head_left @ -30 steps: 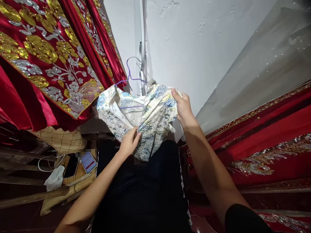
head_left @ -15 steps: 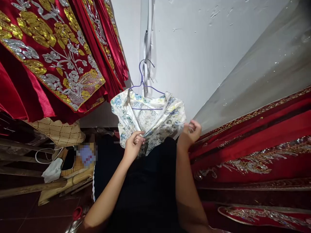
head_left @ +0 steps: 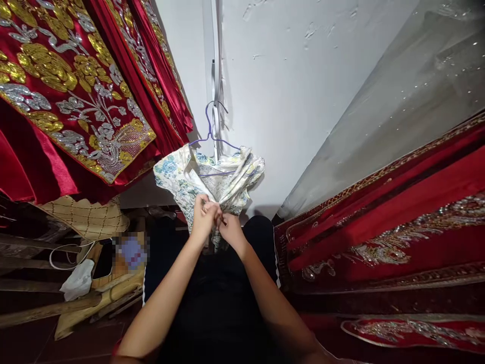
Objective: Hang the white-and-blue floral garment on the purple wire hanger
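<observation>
A pale floral garment point(head_left: 172, 172) with short sleeves and a V-shaped front hangs from a purple wire hanger point(head_left: 209, 132) in front of me. My left hand point(head_left: 205, 215) is closed on the front edge at the bottom of the V. Right beside it, my right hand point(head_left: 229, 226) has its fingers closed against the same spot of cloth, the two hands nearly touching. Whether a small fastener sits between the fingers is hidden. The garment's lower part falls between my hands and my dark clothing.
Red garments with gold and silver sequins point(head_left: 76, 91) hang at upper left. Another red beaded garment point(head_left: 379, 242), with a sheer cover point(head_left: 382, 121), fills the right. The hanger hooks on a metal strip point(head_left: 215, 50) at the white wall. A wooden stool point(head_left: 121, 283) holds a phone point(head_left: 103, 260).
My right hand has moved left from the garment's right side to its front, next to my left hand. The view has shifted slightly, and the right sleeve has drawn inward.
</observation>
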